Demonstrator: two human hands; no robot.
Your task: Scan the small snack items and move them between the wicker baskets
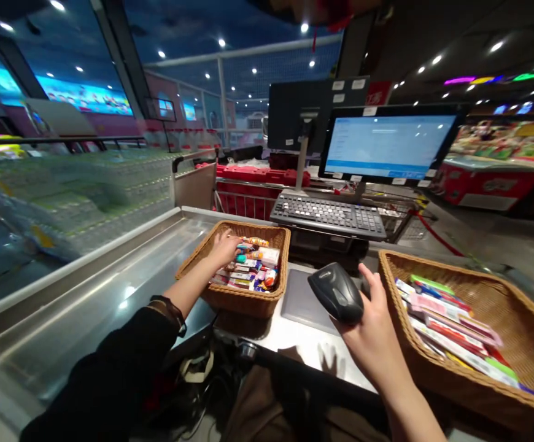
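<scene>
My left hand (pixel 223 248) reaches into the left wicker basket (pixel 202 258), which is full of several small colourful packets (pixel 251 267). Its fingers curl down among the packets at the basket's near-left side; what they grip is hidden. My right hand (pixel 372 334) is closed around a black handheld barcode scanner (pixel 336 291), held over the counter between the two baskets. The right wicker basket (pixel 515 307) holds several flat packets (pixel 446 325) along its left side.
A grey pad (pixel 301 301) lies on the steel counter (pixel 110 288) under the scanner. Behind stand a keyboard (pixel 329 215) and a lit monitor (pixel 386 147). Red shopping baskets (pixel 253 178) sit beyond the counter. A dark bag (pixel 221 387) lies at my lap.
</scene>
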